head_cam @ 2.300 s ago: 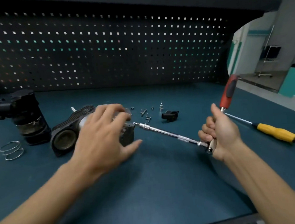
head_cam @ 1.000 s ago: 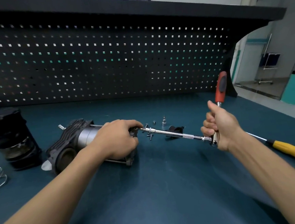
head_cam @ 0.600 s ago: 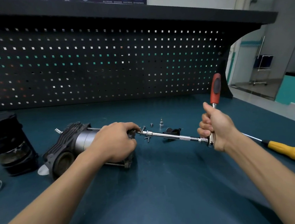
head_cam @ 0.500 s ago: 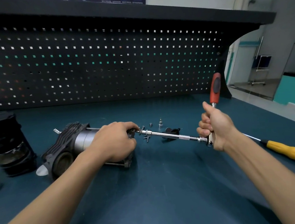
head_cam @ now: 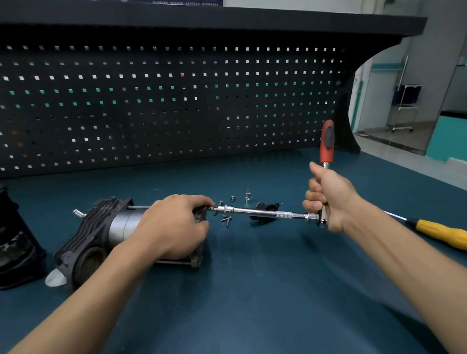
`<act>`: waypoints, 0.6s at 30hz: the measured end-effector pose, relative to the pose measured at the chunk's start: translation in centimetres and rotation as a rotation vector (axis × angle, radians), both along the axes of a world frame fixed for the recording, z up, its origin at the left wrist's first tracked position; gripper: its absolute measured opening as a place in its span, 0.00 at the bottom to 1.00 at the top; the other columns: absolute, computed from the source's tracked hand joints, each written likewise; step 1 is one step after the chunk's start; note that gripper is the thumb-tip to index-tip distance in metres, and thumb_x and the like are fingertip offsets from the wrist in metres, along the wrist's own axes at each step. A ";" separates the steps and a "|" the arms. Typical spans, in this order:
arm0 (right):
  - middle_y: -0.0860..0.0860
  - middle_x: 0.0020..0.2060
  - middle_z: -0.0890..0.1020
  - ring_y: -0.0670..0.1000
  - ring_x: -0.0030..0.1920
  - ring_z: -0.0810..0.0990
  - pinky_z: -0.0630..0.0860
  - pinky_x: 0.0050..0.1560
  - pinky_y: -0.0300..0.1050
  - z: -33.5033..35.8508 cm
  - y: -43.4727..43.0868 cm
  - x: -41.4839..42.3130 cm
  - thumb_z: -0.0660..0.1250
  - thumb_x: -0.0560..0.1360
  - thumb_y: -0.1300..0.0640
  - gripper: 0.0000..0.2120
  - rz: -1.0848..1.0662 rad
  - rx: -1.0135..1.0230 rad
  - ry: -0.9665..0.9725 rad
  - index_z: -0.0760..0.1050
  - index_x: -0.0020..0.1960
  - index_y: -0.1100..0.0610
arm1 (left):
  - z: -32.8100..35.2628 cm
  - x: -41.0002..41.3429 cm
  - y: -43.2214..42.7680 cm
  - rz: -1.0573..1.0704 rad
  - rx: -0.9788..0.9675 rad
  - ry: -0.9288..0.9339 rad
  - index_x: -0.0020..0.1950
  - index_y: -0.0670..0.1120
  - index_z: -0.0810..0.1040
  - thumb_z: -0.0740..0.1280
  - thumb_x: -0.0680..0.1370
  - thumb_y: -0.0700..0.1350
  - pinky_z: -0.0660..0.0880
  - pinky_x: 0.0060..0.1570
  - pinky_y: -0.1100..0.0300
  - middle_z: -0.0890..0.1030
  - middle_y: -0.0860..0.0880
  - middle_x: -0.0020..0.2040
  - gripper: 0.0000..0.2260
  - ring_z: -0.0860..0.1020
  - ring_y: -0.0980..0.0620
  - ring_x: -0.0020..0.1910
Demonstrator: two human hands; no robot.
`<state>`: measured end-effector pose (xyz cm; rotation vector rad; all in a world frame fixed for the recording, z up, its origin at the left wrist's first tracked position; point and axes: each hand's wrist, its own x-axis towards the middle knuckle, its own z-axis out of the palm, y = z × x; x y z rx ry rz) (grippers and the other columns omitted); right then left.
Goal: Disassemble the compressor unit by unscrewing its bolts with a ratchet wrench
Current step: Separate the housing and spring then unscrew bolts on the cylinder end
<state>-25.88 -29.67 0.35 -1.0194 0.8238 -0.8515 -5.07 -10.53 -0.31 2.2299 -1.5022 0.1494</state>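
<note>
Two bare hands work near 6 o'clock. The left hand (head_cam: 172, 226) curls over the ribbed black-and-silver metal compressor unit (head_cam: 92, 238), which lies on its side at 9 o'clock on the dark teal bench top (head_cam: 250, 301). The right hand (head_cam: 329, 200) is clamped round the red-handled steel ratchet wrench (head_cam: 285, 215), whose extension bar meets the unit's end. A yellow-handled screwdriver (head_cam: 449, 236) lies at 3 o'clock. Small loose screws (head_cam: 226, 220) lie towards 12, just beside the bar.

Ratchet wrench (head_cam: 243, 210) tip behind left hand (head_cam: 172, 226)

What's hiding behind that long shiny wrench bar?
Behind the bar lie loose screws, a small silver socket and a black part. The bar covers the black part's middle, so its shape is unclear.
</note>
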 end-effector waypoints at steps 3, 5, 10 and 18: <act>0.46 0.21 0.61 0.45 0.20 0.57 0.57 0.18 0.38 0.0 -1.2 0.8 0.62 0.83 0.48 0.21 -0.001 0.025 -0.005 0.60 0.36 0.53 | -0.1 0.1 0.0 0.000 -0.001 -0.025 0.64 0.61 0.76 0.65 0.74 0.50 0.69 0.46 0.58 0.75 0.60 0.43 0.18 0.77 0.50 0.53; 0.46 0.22 0.62 0.44 0.20 0.57 0.57 0.18 0.37 0.2 -1.9 1.4 0.63 0.83 0.50 0.18 -0.010 0.011 -0.008 0.61 0.39 0.54 | -0.2 0.2 -0.3 0.004 -0.001 -0.033 0.64 0.61 0.75 0.65 0.75 0.50 0.68 0.47 0.58 0.74 0.60 0.43 0.18 0.75 0.50 0.52; 0.45 0.22 0.61 0.45 0.20 0.58 0.58 0.20 0.40 0.1 -2.9 2.6 0.65 0.81 0.50 0.18 -0.076 -0.116 0.088 0.61 0.37 0.52 | -0.4 0.5 -1.6 0.026 -0.024 -0.061 0.65 0.62 0.74 0.63 0.75 0.52 0.73 0.52 0.56 0.79 0.57 0.51 0.18 0.75 0.49 0.56; 0.46 0.22 0.58 0.48 0.21 0.58 0.56 0.25 0.45 -1.4 -2.7 3.0 0.62 0.81 0.43 0.24 -0.213 -0.551 0.093 0.54 0.33 0.49 | -0.8 0.8 -2.4 0.025 -0.020 -0.114 0.68 0.60 0.72 0.62 0.76 0.54 0.72 0.59 0.54 0.79 0.57 0.60 0.20 0.72 0.51 0.63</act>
